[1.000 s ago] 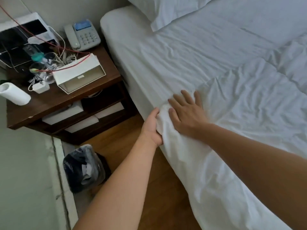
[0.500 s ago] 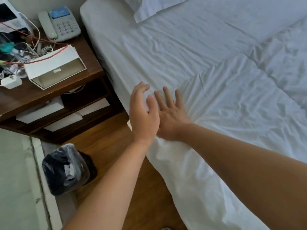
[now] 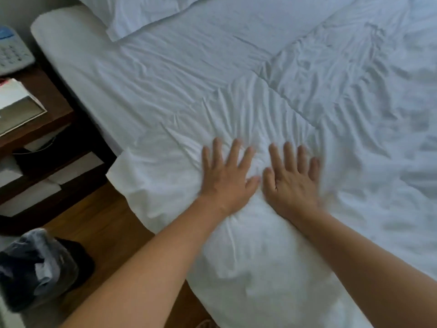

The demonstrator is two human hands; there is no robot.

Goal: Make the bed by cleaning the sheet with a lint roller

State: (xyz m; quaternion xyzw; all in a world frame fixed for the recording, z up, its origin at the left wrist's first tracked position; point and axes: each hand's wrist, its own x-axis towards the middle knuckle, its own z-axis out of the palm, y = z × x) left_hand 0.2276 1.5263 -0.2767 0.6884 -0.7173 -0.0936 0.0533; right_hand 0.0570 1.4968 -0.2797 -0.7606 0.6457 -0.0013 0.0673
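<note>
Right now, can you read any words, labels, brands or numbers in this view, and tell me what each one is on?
No text here can be read.
Telephone on the nightstand: keypad and blue display are too blurred to read.
White box beside it: a red mark on its top edge, not legible.
White duvet, pillow and black bin bag: no print visible.

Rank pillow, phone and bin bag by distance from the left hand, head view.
From the left hand:
1. Bin bag, on the floor, lower left.
2. Pillow, at the head of the bed, upper left.
3. Phone, on the nightstand, far left edge.
</note>
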